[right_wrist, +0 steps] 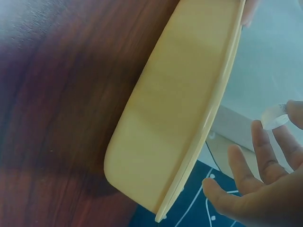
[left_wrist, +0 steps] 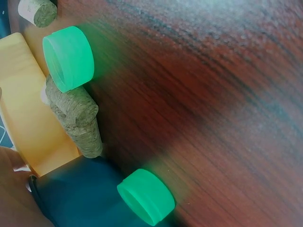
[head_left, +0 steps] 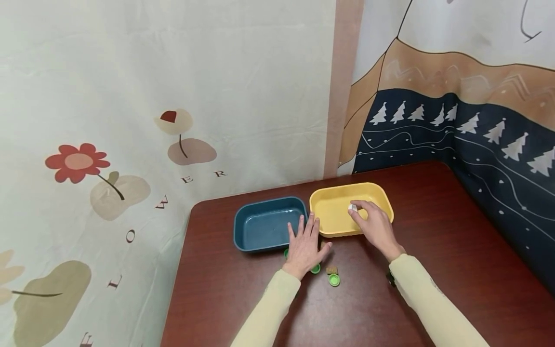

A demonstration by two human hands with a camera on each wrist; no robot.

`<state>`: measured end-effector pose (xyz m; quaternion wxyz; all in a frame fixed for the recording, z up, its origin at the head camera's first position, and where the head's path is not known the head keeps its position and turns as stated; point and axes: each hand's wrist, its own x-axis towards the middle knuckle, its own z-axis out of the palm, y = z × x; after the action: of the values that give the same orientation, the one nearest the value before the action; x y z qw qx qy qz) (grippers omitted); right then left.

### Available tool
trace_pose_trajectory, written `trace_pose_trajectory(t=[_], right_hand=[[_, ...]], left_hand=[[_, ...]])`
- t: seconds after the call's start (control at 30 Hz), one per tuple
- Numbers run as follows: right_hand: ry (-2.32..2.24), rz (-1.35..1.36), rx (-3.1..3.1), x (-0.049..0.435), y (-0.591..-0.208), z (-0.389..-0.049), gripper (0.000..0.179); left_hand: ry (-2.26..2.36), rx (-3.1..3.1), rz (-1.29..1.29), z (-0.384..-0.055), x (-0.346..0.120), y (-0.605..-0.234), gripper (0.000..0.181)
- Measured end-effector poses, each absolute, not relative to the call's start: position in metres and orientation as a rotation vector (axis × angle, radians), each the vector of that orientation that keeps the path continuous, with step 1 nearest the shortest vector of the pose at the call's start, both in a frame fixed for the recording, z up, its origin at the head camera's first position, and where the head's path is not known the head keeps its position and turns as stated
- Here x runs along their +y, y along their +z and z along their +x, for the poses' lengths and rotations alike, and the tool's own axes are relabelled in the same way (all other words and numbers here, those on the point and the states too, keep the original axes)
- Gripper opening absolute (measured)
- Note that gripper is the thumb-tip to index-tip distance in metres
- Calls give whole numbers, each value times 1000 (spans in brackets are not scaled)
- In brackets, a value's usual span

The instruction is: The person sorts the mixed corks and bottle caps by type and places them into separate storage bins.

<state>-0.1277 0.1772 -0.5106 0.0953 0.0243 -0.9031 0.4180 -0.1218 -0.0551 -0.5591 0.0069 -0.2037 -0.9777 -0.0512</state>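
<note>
Right hand point(head_left: 376, 229): you're pinching a white cap point(head_left: 352, 207), seemingly for control. Left hand point(head_left: 302, 249): you're spreading fingers, probably steadying the blue tray point(head_left: 265, 227).

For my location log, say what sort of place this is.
Probably an indoor tabletop workspace: a brown wood-grain table, flower-printed white fabric behind it, and a rectangular yellow plastic tray.

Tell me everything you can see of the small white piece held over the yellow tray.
The white piece is small, short and rounded, with a smooth, plastic-like look. In the right wrist view it appears hollow, like a cap or ring; whether one end is closed cannot be told. The person's right grip pinches it, covering part of its edge. It is in the air over the yellow tray, apart from it.
</note>
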Motion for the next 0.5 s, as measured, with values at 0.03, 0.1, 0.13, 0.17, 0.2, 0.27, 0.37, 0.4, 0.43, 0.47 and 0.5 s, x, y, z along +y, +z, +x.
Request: trace_pose_trajectory(t=[0.03,0.1,0.13,0.17,0.2,0.27,0.37,0.4,0.43,0.47,0.5], right_hand=[[1235,70,-2697,177,-511,-131,41],[1213,70,-2741,176,-511,-137,41],[1197,76,-2763,175,-511,-140,40],[1179,84,-2787,174,-511,-143,40],[1154,94,-2810,173,-511,-146,40],[1105,118,-2851,171,-512,-152,38],[1008,162,-2913,167,-514,-159,36],[970,178,-2932,165,-514,-161,35],[930,193,-2951,164,-515,-163,34],[883,208,-2972,162,-515,-165,33],[839,220,-2993,160,-516,-166,32]], left_hand=[[-156,-3058,-637,-122,-55,-559,85],[-148,-3059,-636,-122,-55,-559,85],[-149,-3059,-636,-121,-55,-559,85],[-155,-3059,-636,-121,-55,-559,85],[-155,-3059,-637,-121,-55,-559,85],[-154,-3061,-637,-121,-55,-559,84],[-135,-3062,-634,-121,-55,-558,84],[-127,-3061,-632,-121,-55,-558,84],[-120,-3060,-632,-121,-55,-558,84],[-119,-3059,-631,-121,-55,-558,84],[-116,-3059,-631,-121,-55,-559,85]])
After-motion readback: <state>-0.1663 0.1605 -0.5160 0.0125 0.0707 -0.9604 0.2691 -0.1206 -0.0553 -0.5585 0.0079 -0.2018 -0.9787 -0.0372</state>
